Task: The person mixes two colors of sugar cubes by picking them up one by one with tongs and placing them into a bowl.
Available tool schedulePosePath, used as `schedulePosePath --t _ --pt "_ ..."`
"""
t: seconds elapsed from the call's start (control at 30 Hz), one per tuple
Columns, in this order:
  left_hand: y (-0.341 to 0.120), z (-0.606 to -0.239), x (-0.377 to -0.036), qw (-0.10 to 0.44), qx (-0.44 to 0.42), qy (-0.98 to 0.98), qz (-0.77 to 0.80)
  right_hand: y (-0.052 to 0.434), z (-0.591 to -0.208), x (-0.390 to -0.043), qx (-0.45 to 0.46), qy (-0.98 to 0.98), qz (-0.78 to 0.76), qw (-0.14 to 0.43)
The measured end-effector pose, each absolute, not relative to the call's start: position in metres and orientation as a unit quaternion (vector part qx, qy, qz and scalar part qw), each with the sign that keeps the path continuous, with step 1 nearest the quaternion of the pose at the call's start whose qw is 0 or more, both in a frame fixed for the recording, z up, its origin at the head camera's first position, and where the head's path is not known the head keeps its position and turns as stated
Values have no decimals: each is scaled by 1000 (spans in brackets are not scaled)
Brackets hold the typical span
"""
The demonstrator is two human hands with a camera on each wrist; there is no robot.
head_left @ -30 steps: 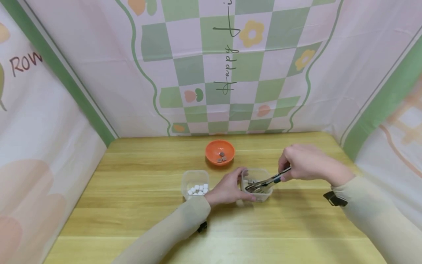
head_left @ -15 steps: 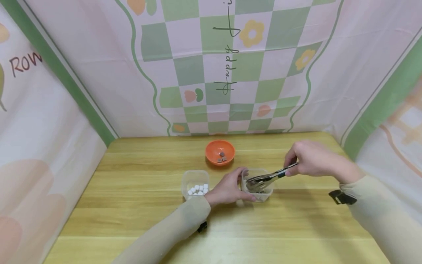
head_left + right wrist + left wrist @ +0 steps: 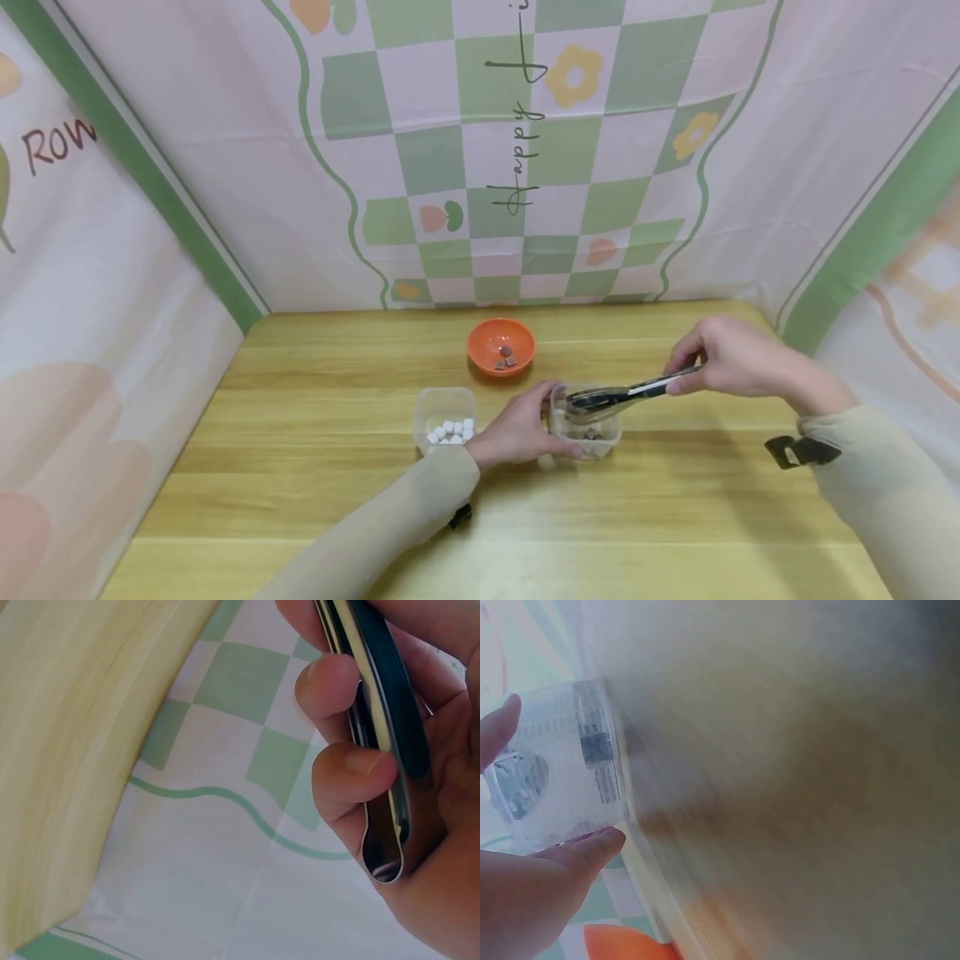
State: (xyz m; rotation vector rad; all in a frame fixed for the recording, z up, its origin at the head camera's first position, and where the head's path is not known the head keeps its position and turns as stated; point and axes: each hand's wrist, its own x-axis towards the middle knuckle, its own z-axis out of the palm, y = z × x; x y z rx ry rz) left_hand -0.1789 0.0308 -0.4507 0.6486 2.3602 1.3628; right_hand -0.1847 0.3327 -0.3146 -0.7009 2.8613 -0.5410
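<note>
My left hand (image 3: 521, 429) grips a small clear plastic cup (image 3: 587, 427) that holds a few brown cubes; thumb and fingers curl round its left side. In the left wrist view the clear cup (image 3: 562, 761) sits between my thumb and fingertip. My right hand (image 3: 731, 358) holds metal tongs (image 3: 622, 395) squeezed together, with their tips just above the cup's rim. The right wrist view shows my fingers (image 3: 352, 765) curled round the tongs' handle (image 3: 382, 742). I cannot tell whether the tips carry a cube.
An orange bowl (image 3: 501, 346) with three brown cubes stands behind the cup. A second clear cup (image 3: 445, 419) with several white cubes stands left of my left hand. The wooden table (image 3: 300, 500) is walled by patterned cloth on three sides.
My right hand has drawn back to the right and lifted, raising the tongs' tips out of the cup to its rim. The left hand and the cup have stayed still.
</note>
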Motion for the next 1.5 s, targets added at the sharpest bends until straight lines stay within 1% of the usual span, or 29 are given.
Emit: schedulePosePath --t 0.27,0.63,0.83,1.03,1.3,1.5 --pt "31 -450 -178 172 224 836 471 344 -315 -183 -229 943 -233 66" --pt "31 -448 -178 175 220 836 471 353 -309 -188 -181 935 -296 70" --pt "31 -450 -179 173 226 834 473 344 -303 -196 -153 941 -293 70" --pt "31 -450 -178 176 229 829 478 333 -304 -208 -136 945 -288 69" --pt "30 -451 -178 167 242 825 483 315 -309 -225 -143 938 -305 79" --pt "32 -454 -179 163 242 823 487 297 -312 -236 -162 934 -311 65"
